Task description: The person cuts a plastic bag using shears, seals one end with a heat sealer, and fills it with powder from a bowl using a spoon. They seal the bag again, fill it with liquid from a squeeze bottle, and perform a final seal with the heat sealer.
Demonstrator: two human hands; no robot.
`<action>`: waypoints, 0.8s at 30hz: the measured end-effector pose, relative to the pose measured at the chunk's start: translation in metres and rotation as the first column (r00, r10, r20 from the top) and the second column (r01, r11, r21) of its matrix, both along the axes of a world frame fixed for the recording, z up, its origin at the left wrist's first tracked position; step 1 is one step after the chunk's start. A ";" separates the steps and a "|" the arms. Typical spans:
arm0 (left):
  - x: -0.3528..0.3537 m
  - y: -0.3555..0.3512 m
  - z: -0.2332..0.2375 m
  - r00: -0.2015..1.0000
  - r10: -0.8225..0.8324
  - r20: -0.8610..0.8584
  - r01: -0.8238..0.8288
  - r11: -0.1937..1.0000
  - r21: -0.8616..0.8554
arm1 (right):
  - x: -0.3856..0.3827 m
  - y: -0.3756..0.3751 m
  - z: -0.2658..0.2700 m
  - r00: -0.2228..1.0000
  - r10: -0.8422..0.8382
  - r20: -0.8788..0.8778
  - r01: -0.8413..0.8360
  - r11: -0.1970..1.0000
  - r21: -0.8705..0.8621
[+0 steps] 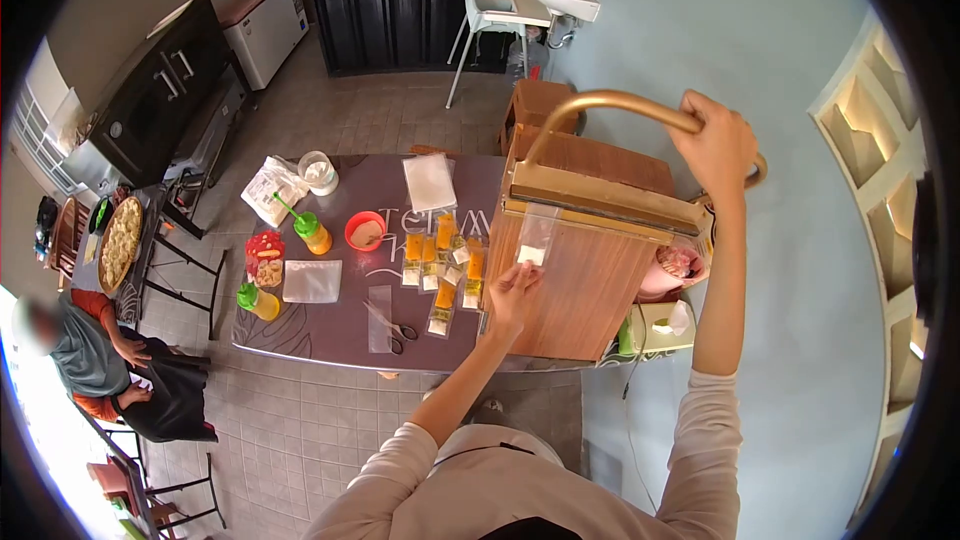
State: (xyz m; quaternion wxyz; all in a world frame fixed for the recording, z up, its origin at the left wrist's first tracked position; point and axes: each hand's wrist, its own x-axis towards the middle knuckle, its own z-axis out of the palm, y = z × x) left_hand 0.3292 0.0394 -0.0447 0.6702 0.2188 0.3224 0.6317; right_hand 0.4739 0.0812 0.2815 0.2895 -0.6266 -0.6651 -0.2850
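Note:
My right hand (715, 140) is wrapped round the curved gold handle (620, 102) of a large wood-patterned bag sealer (590, 290). With its fingers pinched, my left hand (513, 292) holds a small clear plastic bag (534, 239) that has something white in its lower end. The bag's upper end reaches the sealer's metal edge. Left of the sealer, several filled sachets (444, 292) with orange and white contents lie in a cluster on the dark table (330, 325).
Left of the sachets are scissors (400, 333), a red bowl (365, 231) of powder, green-topped bottles (312, 233), flat clear bags (312, 281) and a white tub (318, 173). A tissue box (660, 328) stands right of the sealer. Another person (110, 360) sits at far left.

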 end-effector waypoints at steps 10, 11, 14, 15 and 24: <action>0.006 0.009 0.021 0.998 0.055 0.029 -0.055 0.998 0.025 | -0.025 -0.101 -0.073 0.998 0.069 0.011 -0.069 0.997 0.041; 0.007 0.011 0.021 0.998 0.064 0.022 -0.065 0.997 0.052 | -0.025 -0.106 -0.081 0.990 0.143 0.013 -0.144 0.988 0.049; 0.012 0.020 0.011 0.997 0.055 0.051 -0.056 0.998 0.032 | -0.027 -0.116 -0.095 0.992 0.127 -0.002 -0.127 0.992 0.016; 0.013 0.022 0.011 0.997 0.055 0.052 -0.057 0.998 0.027 | -0.027 -0.116 -0.095 0.992 0.122 0.009 -0.122 0.992 0.021; 0.010 0.024 0.027 0.993 0.097 0.067 -0.100 0.994 0.037 | -0.030 -0.100 -0.067 0.995 0.087 -0.048 -0.084 0.995 0.048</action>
